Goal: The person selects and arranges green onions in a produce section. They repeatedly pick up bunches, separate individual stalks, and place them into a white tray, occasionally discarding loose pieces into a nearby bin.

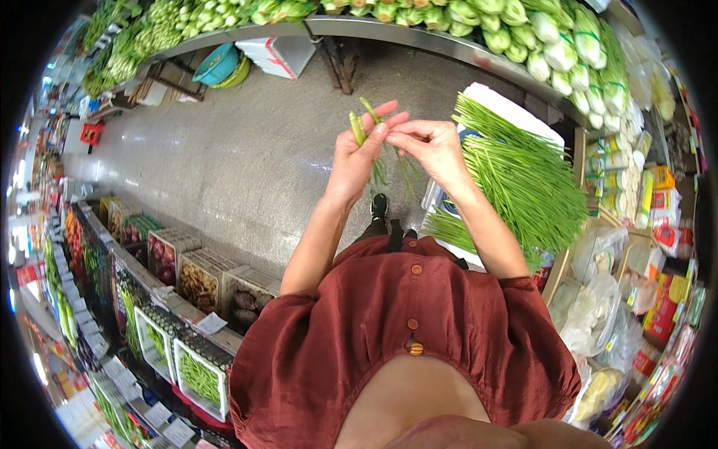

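My left hand holds a few green stalks, their thick cut ends pointing up and thin leafy ends hanging below. My right hand meets it at the fingertips, thumb and forefinger pinched together near a thin green stem; whether they grip it is hard to tell. To the right, under and beyond my right forearm, a large heap of long green garlic chives or similar stalks lies on a white foam box. Both hands are above the floor.
A metal-edged stall counter with bundled leafy greens curves across the top. Blue and green basins stand beneath it beside a white foam box. Crates of onions and other produce line the lower left. Bagged goods crowd the right.
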`<state>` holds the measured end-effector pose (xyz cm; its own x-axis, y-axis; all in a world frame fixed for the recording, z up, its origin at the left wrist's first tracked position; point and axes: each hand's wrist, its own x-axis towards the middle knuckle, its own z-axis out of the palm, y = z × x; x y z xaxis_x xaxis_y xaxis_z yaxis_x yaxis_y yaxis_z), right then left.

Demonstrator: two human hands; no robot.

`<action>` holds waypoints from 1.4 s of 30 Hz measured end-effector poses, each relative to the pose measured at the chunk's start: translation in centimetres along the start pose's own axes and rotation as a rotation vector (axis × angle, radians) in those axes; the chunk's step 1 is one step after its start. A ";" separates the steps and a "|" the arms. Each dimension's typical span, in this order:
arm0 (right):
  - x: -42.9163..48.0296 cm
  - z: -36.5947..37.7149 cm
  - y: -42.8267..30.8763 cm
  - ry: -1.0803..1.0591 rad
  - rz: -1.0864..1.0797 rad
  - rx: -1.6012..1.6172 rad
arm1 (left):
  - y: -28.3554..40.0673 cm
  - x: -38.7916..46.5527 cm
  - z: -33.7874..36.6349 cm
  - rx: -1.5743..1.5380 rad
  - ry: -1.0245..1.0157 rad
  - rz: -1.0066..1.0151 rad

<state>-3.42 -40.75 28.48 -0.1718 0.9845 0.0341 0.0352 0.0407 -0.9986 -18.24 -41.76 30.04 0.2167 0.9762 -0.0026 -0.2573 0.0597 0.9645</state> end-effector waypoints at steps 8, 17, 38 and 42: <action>-0.9 -3.2 -0.6 0.277 -0.566 -0.667 | -0.9 -2.2 0.6 0.981 0.180 0.099; 1.0 -2.3 1.5 0.166 -0.354 -0.406 | -0.3 -5.9 -4.7 1.242 0.567 0.142; 14.1 28.2 2.4 -0.288 -0.034 0.150 | 3.0 -4.5 -28.3 -0.062 0.360 -0.142; 16.8 33.8 2.8 -0.344 -0.090 0.073 | 4.4 -4.6 -34.3 -0.088 0.405 -0.110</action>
<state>-39.46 -29.80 24.89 -0.4931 0.8619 0.1185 -0.0634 0.1002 -0.9929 -52.64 -38.87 25.21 -0.1355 0.9649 -0.2250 -0.3364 0.1688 0.9265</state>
